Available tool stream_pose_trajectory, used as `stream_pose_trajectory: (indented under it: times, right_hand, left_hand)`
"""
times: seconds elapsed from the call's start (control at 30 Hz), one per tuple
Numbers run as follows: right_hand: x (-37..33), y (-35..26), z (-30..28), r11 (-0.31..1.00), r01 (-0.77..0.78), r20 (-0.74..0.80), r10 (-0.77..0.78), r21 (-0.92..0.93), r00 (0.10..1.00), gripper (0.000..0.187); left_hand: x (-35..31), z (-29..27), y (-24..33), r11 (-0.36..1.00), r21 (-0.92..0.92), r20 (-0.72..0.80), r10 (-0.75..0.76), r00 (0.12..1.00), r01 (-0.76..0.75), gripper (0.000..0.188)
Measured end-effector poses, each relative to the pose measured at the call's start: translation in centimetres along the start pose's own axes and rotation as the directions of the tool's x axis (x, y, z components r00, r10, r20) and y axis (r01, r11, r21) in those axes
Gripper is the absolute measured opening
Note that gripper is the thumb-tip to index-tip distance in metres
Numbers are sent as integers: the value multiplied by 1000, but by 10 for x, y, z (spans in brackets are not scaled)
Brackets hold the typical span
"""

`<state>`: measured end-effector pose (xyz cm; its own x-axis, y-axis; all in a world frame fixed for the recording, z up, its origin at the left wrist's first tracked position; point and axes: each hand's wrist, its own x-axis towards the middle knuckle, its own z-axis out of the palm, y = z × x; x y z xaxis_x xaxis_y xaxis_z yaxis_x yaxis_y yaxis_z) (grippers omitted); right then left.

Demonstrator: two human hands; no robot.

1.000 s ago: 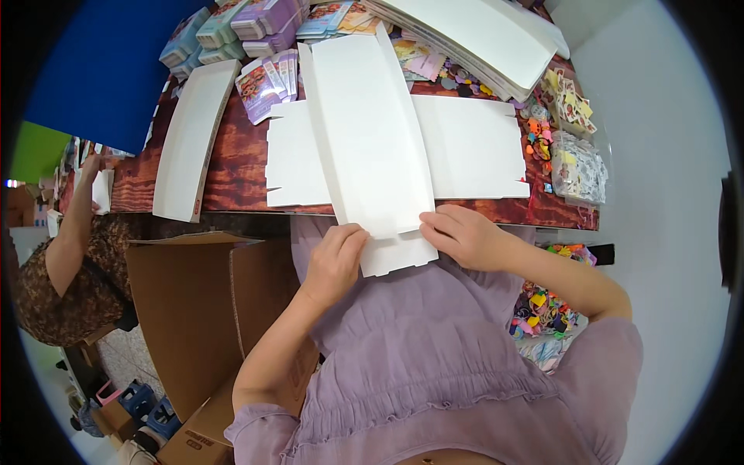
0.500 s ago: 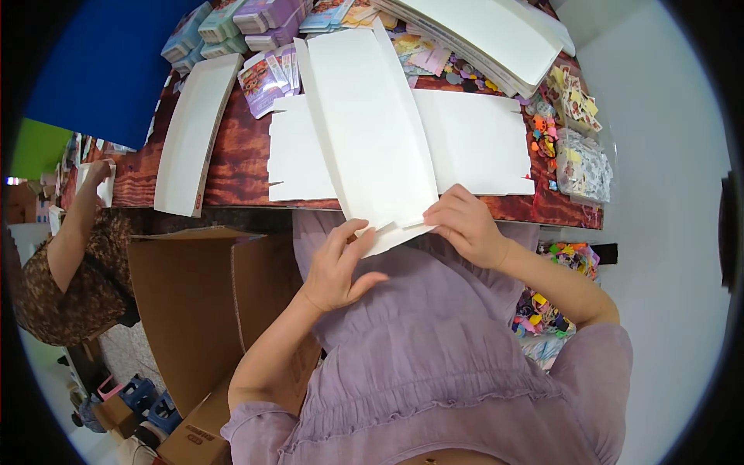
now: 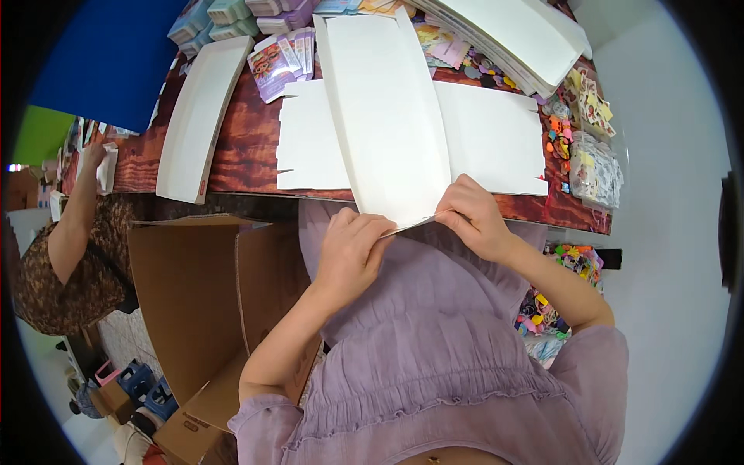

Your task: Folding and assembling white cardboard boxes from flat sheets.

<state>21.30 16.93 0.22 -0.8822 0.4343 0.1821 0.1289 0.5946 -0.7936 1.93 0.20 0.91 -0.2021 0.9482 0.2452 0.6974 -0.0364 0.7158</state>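
Note:
A long white cardboard tray [image 3: 391,116] points away from me, its near end over the table's front edge. My left hand [image 3: 353,252] is closed on the left corner of that end, fingers over the wall and thumb below. At the right corner my right hand [image 3: 474,217] pinches the same end wall between thumb and fingers. The tray's long side walls stand up. Beneath it, crosswise on the table, lies a flat white cardboard blank [image 3: 496,139] with slotted ends. A second folded white tray [image 3: 203,116] rests to the left.
On the patterned red-brown table [image 3: 256,147] are purple card packs [image 3: 283,66], a stack of white cardboard [image 3: 511,39] and clear bags of small pieces [image 3: 595,174]. A large open brown carton [image 3: 190,302] stands below left. Another person's arm [image 3: 74,205] works at far left.
The end flap of the tray has been folded up. My left hand has gone from loosely spread to closed on the corner. The view has shifted slightly.

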Motion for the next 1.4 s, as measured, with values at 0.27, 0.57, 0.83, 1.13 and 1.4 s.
stream_pose_trajectory:
  times: [0.27, 0.57, 0.83, 1.13, 1.4]
  right_hand:
    - [5, -8, 11, 997, -75, -97, 74, -5, 992, 6]
    - [12, -18, 19, 975, -222, -217, 220, 19, 951, 11]
    - [13, -31, 14, 836, 164, -109, -257, -523, 960, 12]
    - [26, -24, 21, 947, 44, 136, 0, -318, 991, 11]
    - [37, -18, 17, 966, 15, 262, 55, -257, 964, 12]
  left_hand:
    - [6, -4, 0, 983, -19, 44, -182, 982, 183, 12]
    - [-5, 15, -17, 968, 210, -162, 177, 971, -141, 22]
    - [-1, 13, -20, 949, 235, -88, 238, 967, -212, 18]
    - [17, 2, 6, 918, 381, 116, 67, 991, -107, 10]
    - [24, -1, 4, 940, 331, 173, 22, 985, -79, 7]
